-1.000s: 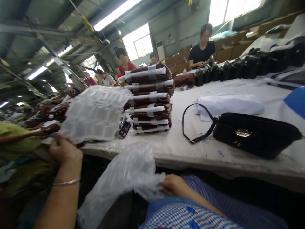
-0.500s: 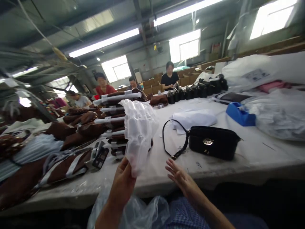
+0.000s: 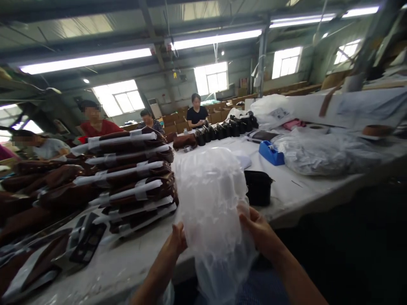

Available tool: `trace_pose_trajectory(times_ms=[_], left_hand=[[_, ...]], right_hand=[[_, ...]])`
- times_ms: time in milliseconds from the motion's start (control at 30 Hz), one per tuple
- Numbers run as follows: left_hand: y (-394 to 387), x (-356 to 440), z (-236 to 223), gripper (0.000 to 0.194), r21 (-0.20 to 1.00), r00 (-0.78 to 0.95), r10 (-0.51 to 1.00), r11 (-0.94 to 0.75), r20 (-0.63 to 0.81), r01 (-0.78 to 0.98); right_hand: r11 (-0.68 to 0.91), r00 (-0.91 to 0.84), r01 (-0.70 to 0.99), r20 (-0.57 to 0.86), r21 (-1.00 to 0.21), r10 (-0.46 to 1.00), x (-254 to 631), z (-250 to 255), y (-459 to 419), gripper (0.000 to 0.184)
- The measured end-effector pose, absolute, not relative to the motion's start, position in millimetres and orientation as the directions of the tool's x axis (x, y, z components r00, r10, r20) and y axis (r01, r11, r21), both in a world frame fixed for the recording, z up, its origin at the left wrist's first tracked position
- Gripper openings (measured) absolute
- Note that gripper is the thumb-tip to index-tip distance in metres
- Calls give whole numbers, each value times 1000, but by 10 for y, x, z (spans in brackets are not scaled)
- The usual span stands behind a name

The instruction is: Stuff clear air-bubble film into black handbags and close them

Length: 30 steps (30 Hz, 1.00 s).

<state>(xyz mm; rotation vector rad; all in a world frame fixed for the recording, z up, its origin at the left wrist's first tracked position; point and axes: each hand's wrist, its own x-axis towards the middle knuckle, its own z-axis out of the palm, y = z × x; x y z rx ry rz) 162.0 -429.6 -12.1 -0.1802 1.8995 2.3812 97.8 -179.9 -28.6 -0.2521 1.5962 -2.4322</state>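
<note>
A translucent white bubble-wrap bag (image 3: 213, 203) stands upright in front of me, held by both hands at its lower part. My left hand (image 3: 177, 240) pinches its left edge and my right hand (image 3: 260, 231) grips its right edge. Behind the bag, a small black handbag (image 3: 258, 187) lies on the white table (image 3: 299, 192), mostly hidden by the bag. A stack of brown handbags (image 3: 130, 178) wrapped with white paper bands rises to the left of the bag.
More brown bags (image 3: 34, 199) and a hang tag (image 3: 89, 241) lie at the left. A blue tape dispenser (image 3: 270, 152), a plastic-wrapped bundle (image 3: 321, 154) and a row of black bags (image 3: 225, 129) sit farther back. Several people (image 3: 197, 112) work at the table's far side.
My right hand, open and free before, has closed on the bubble-wrap bag. The bag now hangs spread between both hands, covering most of the black handbag. The view has swung right.
</note>
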Motion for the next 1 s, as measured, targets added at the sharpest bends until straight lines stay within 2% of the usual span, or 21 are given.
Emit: trace_pose_trajectory(times_ms=[67, 133, 167, 233, 300, 333, 367, 400, 433, 467, 500, 567, 633, 700, 767, 833, 900, 933, 1000], left_hand=[[-4314, 1454, 25, 78, 955, -992, -56, -281, -111, -91], [-4302, 1307, 158, 79, 973, -991, -134, -231, -24, 8], [-4288, 1250, 215, 78, 985, -979, -192, -147, 64, 93], [-4254, 1186, 313, 75, 949, -887, -337, 126, 314, 288], [-4224, 1189, 397, 72, 785, -674, -428, 471, 602, 403], [-4209, 1209, 433, 67, 663, -561, -400, 624, 725, 413], [-4190, 1237, 464, 61, 526, -489, -305, 741, 817, 418], [-4167, 1265, 488, 56, 395, -488, -158, 810, 859, 433], [-4136, 1288, 502, 55, 300, -549, 7, 832, 836, 467], [-4098, 1303, 505, 60, 270, -647, 160, 815, 746, 512], [-4053, 1308, 495, 70, 312, -745, 284, 777, 603, 548], [-3953, 1290, 435, 95, 523, -852, 441, 674, 283, 522], [-3854, 1247, 338, 106, 736, -841, 535, 536, 84, 414], [-3772, 1202, 237, 101, 866, -825, 564, 390, 42, 311], [-3718, 1163, 168, 89, 948, -860, 509, 249, 46, 198], [-3693, 1128, 146, 78, 995, -902, 431, 86, 5, 46], [-3697, 1094, 157, 70, 993, -925, 378, -83, -41, -79], [-3706, 1077, 165, 68, 981, -933, 355, -156, -51, -113], [-3724, 1045, 167, 67, 955, -946, 321, -264, -44, -134]], right_hand=[[-225, -962, 73, -9, -972, -272, 971, -336, -1720, 43], [-57, -971, 24, -10, -998, -238, 961, -337, -1661, 46], [16, -977, -5, 2, -1000, -214, 957, -326, -1633, 47], [128, -983, -78, 55, -989, -174, 958, -291, -1573, 46], [211, -980, -143, 108, -967, -169, 977, -253, -1512, 43], [245, -976, -158, 114, -957, -185, 993, -231, -1486, 42], [269, -971, -158, 100, -950, -215, 1011, -207, -1467, 42], [283, -966, -149, 78, -948, -248, 1028, -179, -1456, 42], [282, -958, -145, 63, -948, -281, 1044, -148, -1453, 42], [267, -947, -149, 59, -952, -317, 1055, -114, -1458, 42], [242, -934, -159, 66, -957, -351, 1060, -80, -1468, 41], [200, -911, -191, 98, -961, -400, 1057, -27, -1500, 40], [214, -900, -230, 124, -949, -418, 1043, -9, -1530, 38], [257, -915, -279, 175, -925, -364, 1031, -34, -1550, 39], [306, -931, -340, 273, -889, -242, 1029, -86, -1555, 44], [368, -921, -385, 379, -846, -91, 1035, -143, -1547, 54], [395, -913, -359, 406, -845, 38, 1048, -185, -1532, 71], [354, -922, -322, 376, -878, 93, 1057, -199, -1524, 82], [113, -964, -211, 226, -971, 141, 1089, -216, -1513, 100]])
